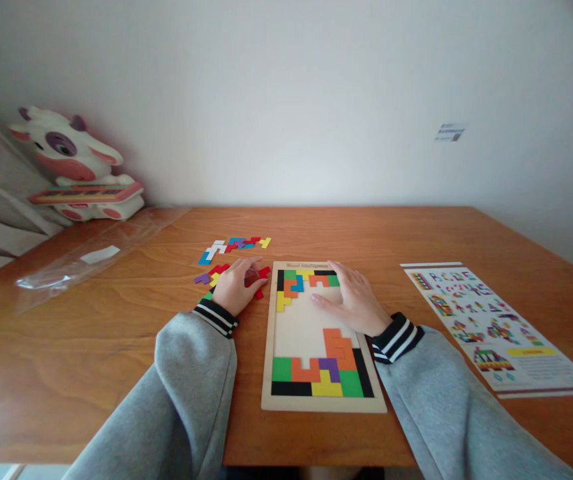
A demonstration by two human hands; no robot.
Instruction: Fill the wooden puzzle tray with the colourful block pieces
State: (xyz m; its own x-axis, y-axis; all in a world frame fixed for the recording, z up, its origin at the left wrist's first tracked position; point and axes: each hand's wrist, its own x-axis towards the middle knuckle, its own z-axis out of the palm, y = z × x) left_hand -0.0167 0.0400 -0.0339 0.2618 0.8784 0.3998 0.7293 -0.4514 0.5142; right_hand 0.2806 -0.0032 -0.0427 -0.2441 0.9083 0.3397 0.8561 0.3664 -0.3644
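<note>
A wooden puzzle board (296,333) lies on the table, with coloured pieces along its top, its bottom and the lower right; its middle is bare wood. My right hand (355,300) rests on the board's upper right, fingers apart, thumb over the bare wood. Left of the board, my left hand (236,285) is over a group of loose pieces, its fingers curved around a red piece (252,277). A purple piece (202,279) lies beside it. Farther back is another group with a white piece (211,252) and a yellow piece (265,243).
An instruction sheet (496,327) lies on the table (116,373) at the right. A clear plastic bag (91,257) stretches across the left side. A cow-shaped toy keyboard (86,193) stands at the back left, near a curtain. The wall bears a small label (450,132).
</note>
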